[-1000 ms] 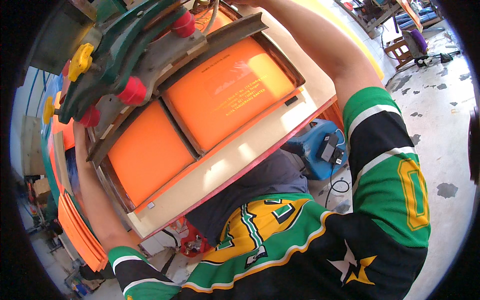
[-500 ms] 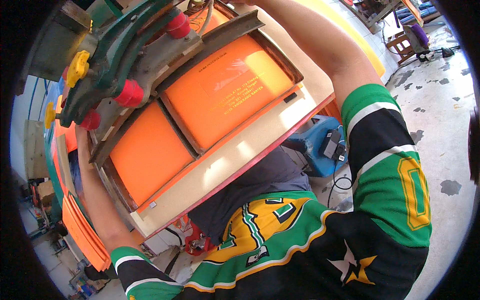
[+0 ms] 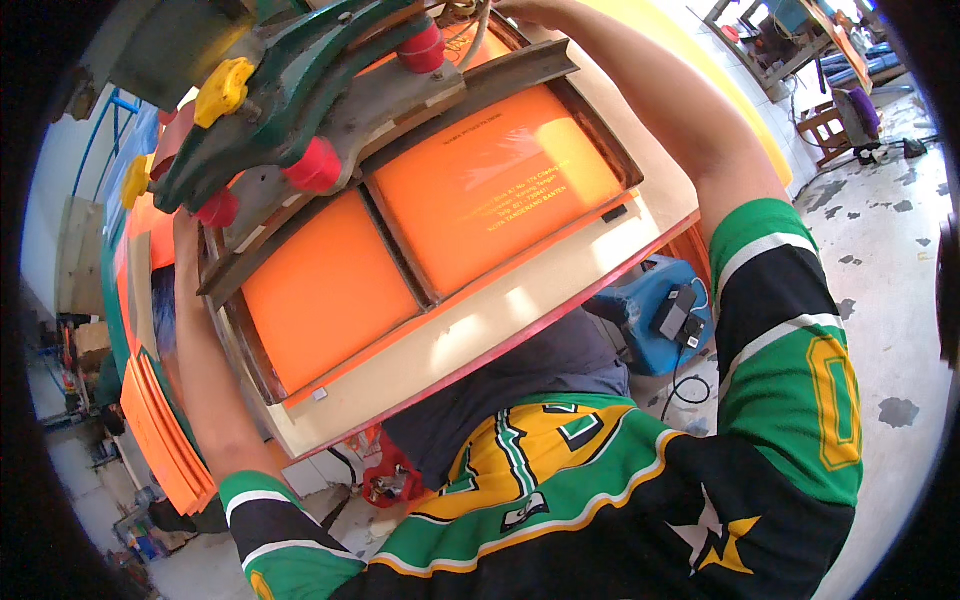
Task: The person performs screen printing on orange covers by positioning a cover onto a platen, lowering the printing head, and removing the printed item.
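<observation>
An orange sheet (image 3: 330, 290) with gold print lies on a beige board (image 3: 440, 350) in front of me. Over the sheet sits a dark metal frame (image 3: 425, 300) with a crossbar. A green metal arm (image 3: 300, 85) with red knobs (image 3: 313, 167) and yellow knobs (image 3: 222, 92) spans the frame's far side. My left hand (image 3: 186, 232) reaches up beside the frame's left end, its fingers hidden behind the machine. At the top edge of the picture, my right hand (image 3: 530, 10) is by the frame's far right corner; its fingers are mostly cut off.
To the left is a stack of orange sheets (image 3: 165, 440). A blue machine (image 3: 640, 310) with a black adapter and cable stands below the board's right side. A red bag (image 3: 385, 480) is on the floor. A wooden stool (image 3: 825, 130) stands farther right.
The frame, green arm and board now appear slightly farther right in the picture. Both my arms keep nearly the same pose beside them.
</observation>
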The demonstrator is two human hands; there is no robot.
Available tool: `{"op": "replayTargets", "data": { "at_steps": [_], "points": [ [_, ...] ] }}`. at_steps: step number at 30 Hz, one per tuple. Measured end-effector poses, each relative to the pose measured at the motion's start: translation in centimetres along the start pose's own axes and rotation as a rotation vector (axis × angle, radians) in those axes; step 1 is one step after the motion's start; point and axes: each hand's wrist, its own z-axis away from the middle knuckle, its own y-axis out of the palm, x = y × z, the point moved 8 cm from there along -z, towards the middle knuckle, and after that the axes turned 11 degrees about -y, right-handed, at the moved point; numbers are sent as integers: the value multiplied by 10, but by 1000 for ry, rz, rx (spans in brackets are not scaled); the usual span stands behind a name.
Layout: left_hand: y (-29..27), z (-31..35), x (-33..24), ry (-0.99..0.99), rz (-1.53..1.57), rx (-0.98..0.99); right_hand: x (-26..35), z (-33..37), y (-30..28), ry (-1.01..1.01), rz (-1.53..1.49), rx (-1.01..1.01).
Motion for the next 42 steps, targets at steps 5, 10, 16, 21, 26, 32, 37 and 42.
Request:
{"op": "replayTargets", "data": {
  "at_steps": [5, 10, 16, 21, 26, 32, 37, 42],
  "points": [
    [-32, 16, 11, 34, -72, -40, -36, -10, 10, 137, 363, 104],
    [-3, 27, -17, 51, -156, -124, -32, -10, -1, -27, 475, 227],
    [-16, 73, -44, 130, 44, -148, 34, 34, 1, -142, 315, 146],
    [0, 129, -68, -28, 235, -166, 25, 67, -25, -67, 132, 134],
    [-28, 212, -40, 144, 139, -216, 52, 110, -8, -33, 83, 136],
    [4, 289, -87, 71, -409, -254, 81, 164, -26, -63, 277, 95],
    [12, 317, -114, 194, -364, -269, 114, 186, -22, -149, 431, -3],
    [11, 333, -138, 170, -307, -353, 124, 208, -31, -46, 532, -59]
  ]
}}
